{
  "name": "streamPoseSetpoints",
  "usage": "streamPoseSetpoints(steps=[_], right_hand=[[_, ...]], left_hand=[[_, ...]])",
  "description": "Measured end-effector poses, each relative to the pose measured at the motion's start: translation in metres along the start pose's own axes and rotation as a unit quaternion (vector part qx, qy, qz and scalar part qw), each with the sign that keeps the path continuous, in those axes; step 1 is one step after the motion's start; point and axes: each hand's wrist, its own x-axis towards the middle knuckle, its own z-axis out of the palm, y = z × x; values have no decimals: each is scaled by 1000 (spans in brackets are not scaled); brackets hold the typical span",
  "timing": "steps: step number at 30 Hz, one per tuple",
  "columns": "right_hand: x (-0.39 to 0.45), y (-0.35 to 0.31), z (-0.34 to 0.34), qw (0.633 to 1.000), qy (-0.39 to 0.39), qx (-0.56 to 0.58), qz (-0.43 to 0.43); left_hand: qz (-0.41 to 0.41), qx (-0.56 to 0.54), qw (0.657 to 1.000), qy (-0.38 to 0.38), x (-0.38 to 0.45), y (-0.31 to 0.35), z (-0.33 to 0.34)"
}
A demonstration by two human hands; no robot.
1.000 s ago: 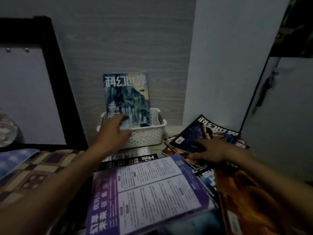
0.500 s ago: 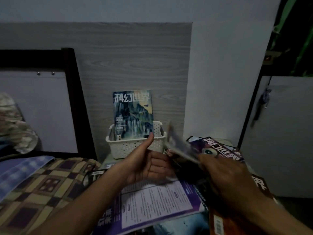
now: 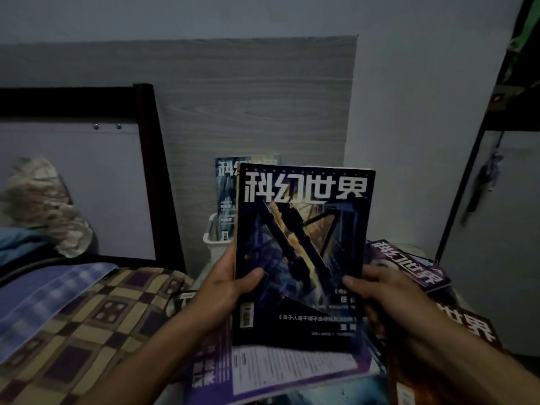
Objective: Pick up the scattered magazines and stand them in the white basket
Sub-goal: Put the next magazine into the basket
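Observation:
I hold a dark blue magazine [image 3: 304, 247] with white title characters upright in front of me. My left hand [image 3: 225, 290] grips its lower left edge and my right hand [image 3: 382, 293] grips its lower right edge. Behind it stands the white basket [image 3: 216, 247], mostly hidden, with a blue-green magazine [image 3: 226, 197] standing inside. More magazines lie scattered below: a purple-and-white one [image 3: 292, 372] under the held one, a dark purple one [image 3: 409, 264] at right and an orange-brown one [image 3: 455, 331] at lower right.
A bed with a checkered brown cover [image 3: 87, 325] and a blue cloth [image 3: 49, 293] lies to the left, with a dark headboard frame [image 3: 152, 171]. A grey wood-grain panel [image 3: 248, 106] backs the basket. A white cabinet door [image 3: 502, 235] stands at right.
My right hand lifted the dark blue magazine from the pile and turned it upright; my left hand left the basket's magazine and took hold of the lifted one. The view tilted upward.

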Motion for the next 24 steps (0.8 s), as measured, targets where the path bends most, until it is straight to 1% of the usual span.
streamPoseSetpoints(steps=[2, 4, 5, 8, 10, 13, 16, 19, 22, 23, 24], right_hand=[[26, -17, 19, 999, 38, 15, -36], [61, -45, 32, 994, 85, 23, -68], [80, -62, 36, 991, 99, 20, -84], [139, -107, 45, 984, 127, 30, -120], [173, -121, 56, 981, 134, 38, -136], [219, -114, 76, 978, 162, 28, -131], [256, -84, 89, 979, 176, 25, -96], [280, -49, 96, 981, 178, 50, -58], [289, -29, 97, 982, 178, 50, -36], [292, -27, 95, 981, 184, 36, -44], [291, -27, 92, 979, 196, -4, -61]], left_hand=[[1, 87, 996, 26, 12, 11, -2], [18, 200, 979, 42, 41, 32, -14], [24, 219, 974, 57, 58, 48, -24], [65, 189, 975, 92, 106, 95, -56], [105, 181, 966, 151, 136, 101, -74], [120, 156, 955, 223, 173, 67, -93], [96, 145, 958, 230, 199, 23, -110], [73, 177, 955, 229, 213, -6, -119], [71, 207, 948, 230, 220, -23, -122], [70, 237, 939, 239, 221, -25, -121], [57, 276, 924, 258, 220, -27, -121]])
